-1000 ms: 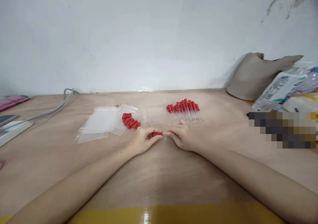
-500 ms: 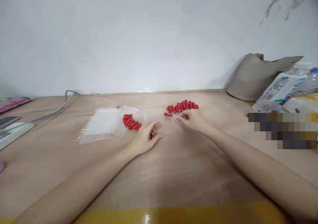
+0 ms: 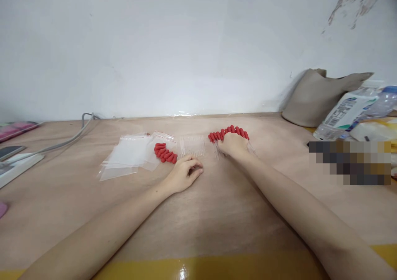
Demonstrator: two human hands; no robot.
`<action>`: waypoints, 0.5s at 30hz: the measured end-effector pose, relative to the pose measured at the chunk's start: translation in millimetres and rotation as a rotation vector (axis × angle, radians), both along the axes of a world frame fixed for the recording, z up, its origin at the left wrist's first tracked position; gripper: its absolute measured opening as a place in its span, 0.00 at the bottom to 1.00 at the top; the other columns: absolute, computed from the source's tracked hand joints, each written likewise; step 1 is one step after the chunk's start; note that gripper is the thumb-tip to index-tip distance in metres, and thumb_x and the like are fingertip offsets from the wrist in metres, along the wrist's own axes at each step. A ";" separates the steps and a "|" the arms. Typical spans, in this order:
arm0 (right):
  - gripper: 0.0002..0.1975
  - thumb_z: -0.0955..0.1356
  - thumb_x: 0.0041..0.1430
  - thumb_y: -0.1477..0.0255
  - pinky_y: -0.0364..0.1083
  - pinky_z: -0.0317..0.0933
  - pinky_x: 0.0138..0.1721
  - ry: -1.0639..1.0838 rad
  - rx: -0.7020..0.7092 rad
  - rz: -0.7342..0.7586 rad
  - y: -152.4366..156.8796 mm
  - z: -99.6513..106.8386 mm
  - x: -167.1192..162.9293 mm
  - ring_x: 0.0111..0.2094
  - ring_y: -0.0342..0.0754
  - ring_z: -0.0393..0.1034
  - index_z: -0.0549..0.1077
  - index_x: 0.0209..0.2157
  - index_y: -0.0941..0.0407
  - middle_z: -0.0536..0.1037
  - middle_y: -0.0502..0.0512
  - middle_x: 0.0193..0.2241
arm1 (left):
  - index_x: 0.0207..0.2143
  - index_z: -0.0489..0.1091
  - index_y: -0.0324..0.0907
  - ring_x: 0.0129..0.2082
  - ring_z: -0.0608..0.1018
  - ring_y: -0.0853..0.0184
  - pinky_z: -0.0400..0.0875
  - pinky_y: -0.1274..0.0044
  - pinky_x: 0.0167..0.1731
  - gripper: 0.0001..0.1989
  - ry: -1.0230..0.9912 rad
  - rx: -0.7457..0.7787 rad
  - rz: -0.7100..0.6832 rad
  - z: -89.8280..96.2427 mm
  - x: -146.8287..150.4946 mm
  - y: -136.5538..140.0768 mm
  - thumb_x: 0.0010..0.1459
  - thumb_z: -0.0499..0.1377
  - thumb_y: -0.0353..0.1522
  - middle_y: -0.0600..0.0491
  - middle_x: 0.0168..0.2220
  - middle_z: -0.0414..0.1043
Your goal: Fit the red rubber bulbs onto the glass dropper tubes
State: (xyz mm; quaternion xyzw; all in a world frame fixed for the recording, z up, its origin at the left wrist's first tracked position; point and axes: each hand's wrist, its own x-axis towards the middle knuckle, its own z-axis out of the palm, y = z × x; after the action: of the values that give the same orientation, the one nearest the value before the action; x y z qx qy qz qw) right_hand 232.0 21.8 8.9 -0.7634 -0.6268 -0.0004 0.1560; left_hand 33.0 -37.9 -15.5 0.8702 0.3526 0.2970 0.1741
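Note:
My left hand rests on the table with its thumb and fingers apart, holding nothing. Just beyond its fingertips lies a row of thin clear glass tubes. Loose red rubber bulbs are heaped at its far left side. My right hand is over a row of glass droppers with red bulbs, touching them or very close. Its back faces me, so its fingers and anything in them are hidden. Dropper tubes stick out on both sides of this hand.
Clear zip bags lie stacked to the left. A grey cable, a phone and a white device are at the far left. On the right are a beige bag-like container and plastic bottles. A wall rises behind.
My right hand has moved forward and slightly left, from pinching near a dropper's tube to over the dropper row. The separate dropper no longer lies apart at the left. My left hand stays put.

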 end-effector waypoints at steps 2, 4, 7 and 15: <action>0.17 0.61 0.54 0.61 0.51 0.58 0.38 -0.009 0.003 0.002 0.2 -0.4 0.7 0.37 0.56 0.69 0.74 0.33 0.58 0.75 0.63 0.33 | 0.33 0.70 0.39 0.31 0.71 0.69 0.68 0.75 0.33 0.06 0.003 0.005 -0.003 -0.3 0.0 0.1 0.55 0.54 0.30 0.50 0.34 0.68; 0.21 0.60 0.54 0.57 0.51 0.58 0.37 -0.023 0.023 0.022 -0.5 -0.4 0.4 0.37 0.56 0.69 0.74 0.33 0.58 0.75 0.63 0.32 | 0.33 0.70 0.39 0.31 0.71 0.69 0.68 0.75 0.33 0.06 0.009 0.008 -0.003 -0.3 0.0 0.2 0.55 0.54 0.30 0.50 0.34 0.68; 0.23 0.58 0.56 0.55 0.50 0.59 0.35 -0.036 0.045 0.086 -2.4 0.1 -6.3 0.36 0.55 0.69 0.74 0.34 0.58 0.75 0.62 0.32 | 0.33 0.70 0.39 0.32 0.71 0.69 0.68 0.76 0.33 0.06 0.023 0.005 -0.001 0.2 0.1 0.3 0.55 0.54 0.30 0.50 0.34 0.68; 0.18 0.61 0.54 0.62 0.48 0.60 0.35 -0.002 -0.053 0.158 7.3 -0.8 -44.7 0.39 0.54 0.70 0.73 0.39 0.58 0.75 0.64 0.37 | 0.34 0.69 0.39 0.31 0.70 0.69 0.68 0.76 0.32 0.06 0.019 0.017 -0.028 -0.2 -0.9 -0.5 0.56 0.53 0.30 0.50 0.34 0.68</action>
State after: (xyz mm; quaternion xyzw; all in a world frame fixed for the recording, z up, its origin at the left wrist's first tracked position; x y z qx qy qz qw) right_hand 187.3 29.1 8.0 -0.7155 -0.6849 0.0278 0.1350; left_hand 32.1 -38.5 -15.8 0.8792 0.3397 0.2890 0.1676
